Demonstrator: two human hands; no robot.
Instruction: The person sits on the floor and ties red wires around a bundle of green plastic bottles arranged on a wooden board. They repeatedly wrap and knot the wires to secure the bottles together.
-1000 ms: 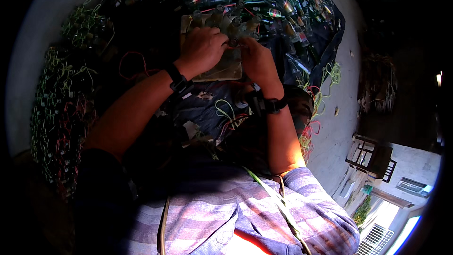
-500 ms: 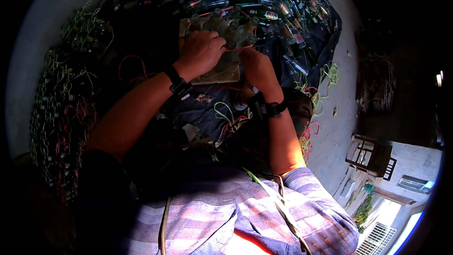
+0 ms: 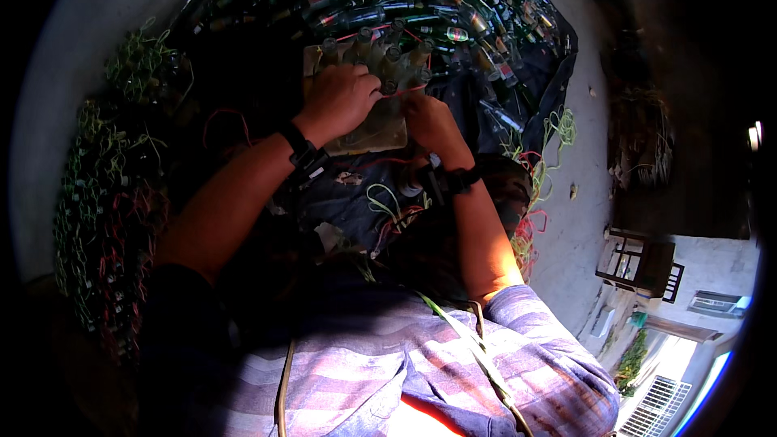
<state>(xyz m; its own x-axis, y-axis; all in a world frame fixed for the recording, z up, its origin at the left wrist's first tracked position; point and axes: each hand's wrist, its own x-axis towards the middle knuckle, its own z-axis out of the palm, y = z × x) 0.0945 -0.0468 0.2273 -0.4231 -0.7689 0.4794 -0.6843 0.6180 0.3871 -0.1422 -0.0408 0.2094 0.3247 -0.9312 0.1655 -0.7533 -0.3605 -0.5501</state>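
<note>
The person is working over a flat tan board [image 3: 374, 133] that is lying on dark blue cloth [image 3: 348, 194] in front of them, just beyond their lap. A row of small bulb sockets [image 3: 388, 53] on wires is sitting along the board's far edge, running left to right, so the long axis of the row is lying across the person's view.

The left hand [image 3: 340, 97] is resting on top of the board with its fingers curled down and clenched over the sockets at the middle of the row; exactly which socket it is pinching cannot be told. The right hand [image 3: 433, 121] is pressing on the board's right edge, fingers bent and gripping the board or a wire there, the tips being hidden. Both wrists are wearing dark bands.

The sockets are lying just far of the left fingertips and up-left of the right hand, so the left hand is the nearer one.

Beyond the board a big heap of green string lights [image 3: 421, 0] is spreading far and right. Bundles of green and red wire [image 3: 105, 210] are piling up on the left, and loose wire ends [image 3: 542, 146] are trailing on the grey floor at the right
</note>
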